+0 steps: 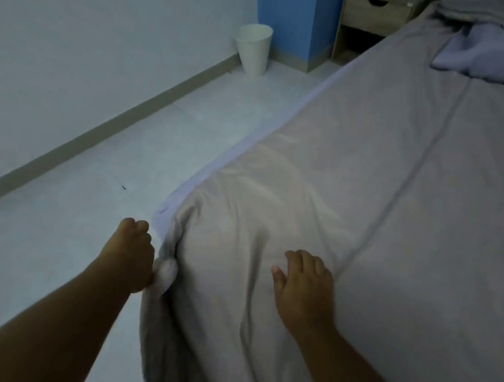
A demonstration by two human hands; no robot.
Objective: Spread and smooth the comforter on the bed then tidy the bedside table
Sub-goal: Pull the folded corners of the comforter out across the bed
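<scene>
- Head view: our left hand (131,255) clenches the comforter (323,200) edge at 7 o'clock; our right hand (306,283) lies flat, fingers released, at 5 o'clock.
- We should tug outward while pressing (wrinkles fan between them); bedside table (371,17) waits at 1 o'clock.

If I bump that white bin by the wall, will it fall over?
Probably, quite easily. The white bin narrows toward its base, so it likely tips readily. It looks thin and light, so a bump may also slide it across the smooth floor.

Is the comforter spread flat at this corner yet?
Not yet: the comforter is wrinkled here, its edge bunched in the left hand.
</scene>
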